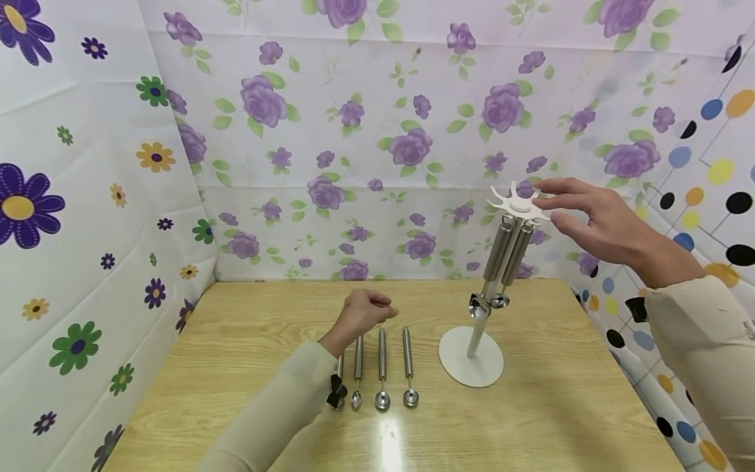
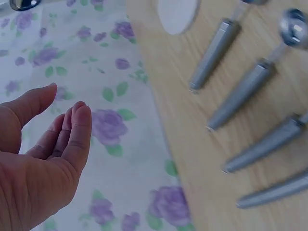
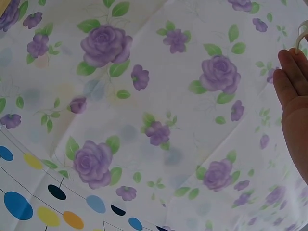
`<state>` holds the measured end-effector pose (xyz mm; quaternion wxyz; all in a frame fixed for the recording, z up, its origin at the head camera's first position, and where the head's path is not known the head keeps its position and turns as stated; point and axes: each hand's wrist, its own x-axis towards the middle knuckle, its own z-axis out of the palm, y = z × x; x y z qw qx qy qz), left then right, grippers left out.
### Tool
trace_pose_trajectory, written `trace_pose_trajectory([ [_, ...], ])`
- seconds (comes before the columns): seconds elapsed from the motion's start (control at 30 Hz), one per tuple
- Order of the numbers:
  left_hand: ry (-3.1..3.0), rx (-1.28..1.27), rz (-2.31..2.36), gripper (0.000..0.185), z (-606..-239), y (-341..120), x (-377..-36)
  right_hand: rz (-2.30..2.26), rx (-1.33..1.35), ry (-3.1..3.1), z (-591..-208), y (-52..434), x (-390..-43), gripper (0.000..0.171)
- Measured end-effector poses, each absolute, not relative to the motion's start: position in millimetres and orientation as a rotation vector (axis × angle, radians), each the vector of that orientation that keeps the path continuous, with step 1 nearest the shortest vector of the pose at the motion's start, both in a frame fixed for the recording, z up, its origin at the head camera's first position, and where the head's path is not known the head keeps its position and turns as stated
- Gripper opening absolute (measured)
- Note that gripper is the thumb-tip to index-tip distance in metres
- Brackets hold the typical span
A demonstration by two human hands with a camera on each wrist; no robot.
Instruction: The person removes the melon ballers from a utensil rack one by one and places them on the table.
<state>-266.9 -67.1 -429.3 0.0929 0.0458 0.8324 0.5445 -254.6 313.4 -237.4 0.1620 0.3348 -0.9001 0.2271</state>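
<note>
My right hand [image 1: 604, 226] is at the top of a white rack [image 1: 520, 206] with curved hooks, its fingertips at the hooks on the right side. In the right wrist view, the fingers [image 3: 293, 79] are fairly straight beside a white hook [image 3: 300, 37]. Steel-handled scoops [image 1: 500, 252] hang from the rack, bowls downward. My left hand [image 1: 364, 313] hovers above the handle ends of several scoops lying in a row, including a round melon baller [image 1: 382, 367] and another melon baller [image 1: 408, 360]. In the left wrist view, the relaxed left hand [image 2: 50, 149] holds nothing.
The rack's round white base [image 1: 472, 367] stands on the wooden table [image 1: 531, 419], right of the row. A small oval scoop [image 1: 358, 370] lies beside a tool [image 1: 339, 367] partly covered by my left wrist. Flowered cloth [image 1: 377, 131] hangs behind, with patterned cloths at both sides.
</note>
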Motion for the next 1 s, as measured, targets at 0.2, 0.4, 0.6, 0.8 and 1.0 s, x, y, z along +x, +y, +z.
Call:
trace_pose_trajectory([
  [0.2,2.398,0.235,1.688,0.027,-399.6,-39.9,-268.9,0.637,0.973,-2.565,-234.4,312.5,-253.3,0.035],
  [0.4,2.356,0.376,1.713,0.027,-375.1,-10.9,-271.0,0.640,0.971,-2.601,-232.9,313.5,-250.8,0.037],
  [0.6,2.300,0.490,1.760,0.029,-357.0,7.0,-271.2,0.617,0.994,-2.600,-232.3,314.1,-250.9,0.036],
  [0.8,2.285,0.526,1.780,0.031,-340.9,22.7,-268.5,0.588,0.982,-2.586,-231.7,314.5,-248.1,0.034],
  [1.0,2.245,0.666,1.802,0.037,-327.6,38.8,-268.0,0.589,0.972,-2.574,-231.9,314.9,-246.1,0.032],
])
